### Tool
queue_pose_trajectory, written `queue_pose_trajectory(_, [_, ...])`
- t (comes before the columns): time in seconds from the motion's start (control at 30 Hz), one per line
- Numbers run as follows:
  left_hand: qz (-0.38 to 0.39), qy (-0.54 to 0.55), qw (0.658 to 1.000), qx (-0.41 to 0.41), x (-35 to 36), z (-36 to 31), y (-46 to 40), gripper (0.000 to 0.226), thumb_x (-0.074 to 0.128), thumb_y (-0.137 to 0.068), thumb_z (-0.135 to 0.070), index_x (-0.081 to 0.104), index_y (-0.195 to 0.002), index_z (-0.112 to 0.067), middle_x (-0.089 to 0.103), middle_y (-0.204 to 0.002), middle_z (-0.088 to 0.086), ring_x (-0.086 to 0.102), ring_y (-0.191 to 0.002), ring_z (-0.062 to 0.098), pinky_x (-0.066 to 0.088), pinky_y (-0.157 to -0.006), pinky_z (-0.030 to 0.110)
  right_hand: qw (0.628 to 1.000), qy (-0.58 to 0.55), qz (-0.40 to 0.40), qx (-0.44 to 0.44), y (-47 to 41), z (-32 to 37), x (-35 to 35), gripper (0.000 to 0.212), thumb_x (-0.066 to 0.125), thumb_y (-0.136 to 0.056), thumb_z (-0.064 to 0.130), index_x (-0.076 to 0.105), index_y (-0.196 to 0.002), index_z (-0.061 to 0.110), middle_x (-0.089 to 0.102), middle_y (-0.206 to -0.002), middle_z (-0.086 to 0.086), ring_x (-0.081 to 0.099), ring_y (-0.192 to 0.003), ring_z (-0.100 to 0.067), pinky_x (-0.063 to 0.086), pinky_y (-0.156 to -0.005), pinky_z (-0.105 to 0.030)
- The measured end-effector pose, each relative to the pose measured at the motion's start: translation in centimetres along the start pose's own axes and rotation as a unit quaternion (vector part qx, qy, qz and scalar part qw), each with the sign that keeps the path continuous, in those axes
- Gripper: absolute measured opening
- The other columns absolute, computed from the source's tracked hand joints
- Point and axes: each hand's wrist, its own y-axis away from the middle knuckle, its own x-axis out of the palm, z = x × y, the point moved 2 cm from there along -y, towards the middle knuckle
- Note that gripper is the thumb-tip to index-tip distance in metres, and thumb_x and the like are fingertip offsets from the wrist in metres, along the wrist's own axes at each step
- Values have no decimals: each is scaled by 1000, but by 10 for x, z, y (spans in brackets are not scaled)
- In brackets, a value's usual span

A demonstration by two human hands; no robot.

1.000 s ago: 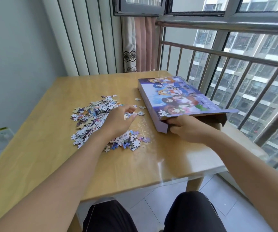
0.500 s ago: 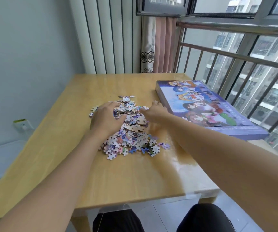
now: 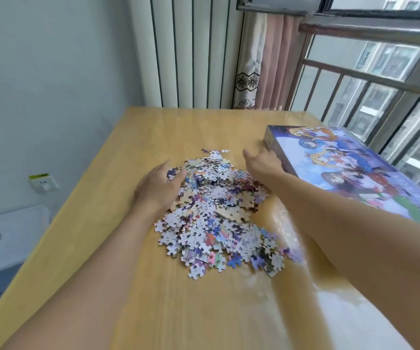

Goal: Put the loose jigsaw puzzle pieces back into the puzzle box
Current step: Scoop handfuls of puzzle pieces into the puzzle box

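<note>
The left hand lies against the left flank of the heap of small, multicoloured cardboard jigsaw pieces, its fingers loosely bent around the edge of the pile; the grip looks cupped against the pieces rather than clenched on any of them, though the fingertips are partly buried, so a pinch cannot be ruled out. The right hand sits at the far right of the heap with fingers extended and relaxed, its back just beside the near corner of the flat, purple-blue rectangular cardboard puzzle box with cartoon figures printed on its face. I judge the two hands bracket the pile so as to herd the spread into a tighter mound that can be scooped in fewer handfuls.

The pieces all rest on the glossy yellow wooden bench, between the forearms, thinning out toward the near edge. The box lies flat along the right side by the railed window, close enough for a short carry; no opening shows from here, so a flap probably has to be raised first.
</note>
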Motion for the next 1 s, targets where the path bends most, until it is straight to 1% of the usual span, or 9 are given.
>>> queue_pose_trajectory(0.13, [6, -3, 1000, 20, 1, 2, -3, 68, 30, -93, -74, 33, -152, -40, 34, -159, -12, 34, -145, 20, 28, -116, 44, 998, -10, 62, 14, -18, -2, 21, 84, 29, -95, 70, 45, -144, 3, 54, -139, -15, 53, -120, -32, 44, -100, -41])
queue_pose_trajectory(0.2, [17, 17, 999, 38, 1, 3, -3, 64, 34, -92, -73, 36, -149, -44, 37, -157, -15, 39, -142, 18, 32, -110, 40, 993, -72, 80, -39, -17, 9, 32, 67, 36, -92, 70, 65, -110, 13, 65, -93, -3, 58, -80, -21, 44, -71, -32])
queue_pose_trajectory(0.27, [21, 34, 998, 54, 1, 2, -1, 59, 38, -92, -72, 38, -146, -48, 41, -154, -18, 43, -138, 15, 34, -103, 37, 987, -106, 87, -89, -16, 22, 34, 51, 45, -86, 68, 54, -66, 22, 48, -58, 5, 45, -56, -18, 35, -59, -29])
queue_pose_trajectory(0.33, [16, 57, 997, 53, 1, 4, -2, 56, 41, -90, -71, 42, -142, -50, 46, -149, -20, 46, -134, 13, 33, -97, 35, 987, -105, 35, -121, -20, 37, 27, 48, 46, -85, 62, 43, -55, 25, 37, -50, 7, 37, -50, -15, 34, -56, -28])
queue_pose_trajectory(0.4, [11, 81, 995, 51, 1, 5, -4, 54, 43, -88, -70, 45, -138, -50, 50, -144, -20, 49, -130, 12, 34, -95, 33, 987, -64, -2, -145, -29, 52, 18, 44, 46, -93, 55, 48, -60, 25, 44, -55, 5, 43, -54, -18, 38, -58, -30])
queue_pose_trajectory(0.47, [10, 95, 994, 47, 1, 4, -5, 52, 44, -86, -68, 47, -136, -51, 53, -141, -21, 51, -126, 10, 38, -99, 35, 986, -25, 74, -144, -35, 62, 20, 53, 41, -99, 59, 68, -102, 13, 66, -95, -9, 61, -89, -25, 49, -82, -37])
queue_pose_trajectory(0.57, [19, 113, 992, 45, 0, 3, -4, 48, 43, -86, -65, 46, -133, -55, 54, -137, -26, 53, -122, 8, 41, -105, 42, 963, 0, 215, -160, -26, 72, 34, 76, 28, -100, 67, 40, -152, 13, 40, -157, -11, 39, -142, -30, 30, -119, -48])
queue_pose_trajectory(0.87, [10, 155, 988, 15, 1, 1, 2, 67, 22, -88, -75, 34, -147, -46, 45, -151, -15, 43, -138, 13, 34, -113, 42, 908, 65, 295, -291, 36, 90, 24, 75, 41, -88, 80, 62, -134, 25, 62, -137, 0, 57, -123, -21, 44, -106, -44])
queue_pose_trajectory(1.0, [46, 158, 985, 50, 1, -6, 17, 50, 25, -97, -68, 49, -135, -47, 57, -118, -32, 48, -117, 5, 35, -85, 18, 907, 109, 274, -300, 57, 83, 3, 57, 58, -88, 68, 68, -119, 22, 69, -106, 6, 64, -98, -13, 50, -82, -33])
